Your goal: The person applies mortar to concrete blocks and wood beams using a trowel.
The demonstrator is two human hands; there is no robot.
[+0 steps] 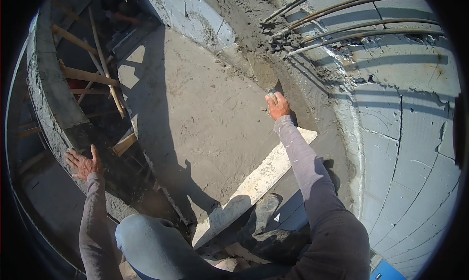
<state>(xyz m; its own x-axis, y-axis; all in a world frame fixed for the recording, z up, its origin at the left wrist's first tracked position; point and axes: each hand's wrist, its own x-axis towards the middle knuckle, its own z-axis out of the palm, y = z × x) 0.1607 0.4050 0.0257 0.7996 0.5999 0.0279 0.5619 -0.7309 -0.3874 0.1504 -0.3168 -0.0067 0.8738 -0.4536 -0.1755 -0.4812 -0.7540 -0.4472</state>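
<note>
My right hand (278,105) is closed around the handle of a trowel (265,75). The mortar-smeared blade points away from me, against the wet mortar by the inner wall, and blends in colour with it. Below that hand a pale board (264,175) lies slantwise along the near edge of the smoothed grey mortar surface (210,109). At the left, my left hand (84,163) rests with fingers spread on top of a curved concrete wall (53,80).
Rusty reinforcing bars (361,28) jut from the cracked block wall (391,148) at right. Rough mortar lumps (286,41) lie beneath them. Wooden props (90,75) stand in the dark opening at left. Another person's arm (126,19) shows at the top left. My boot (266,214) is below the board.
</note>
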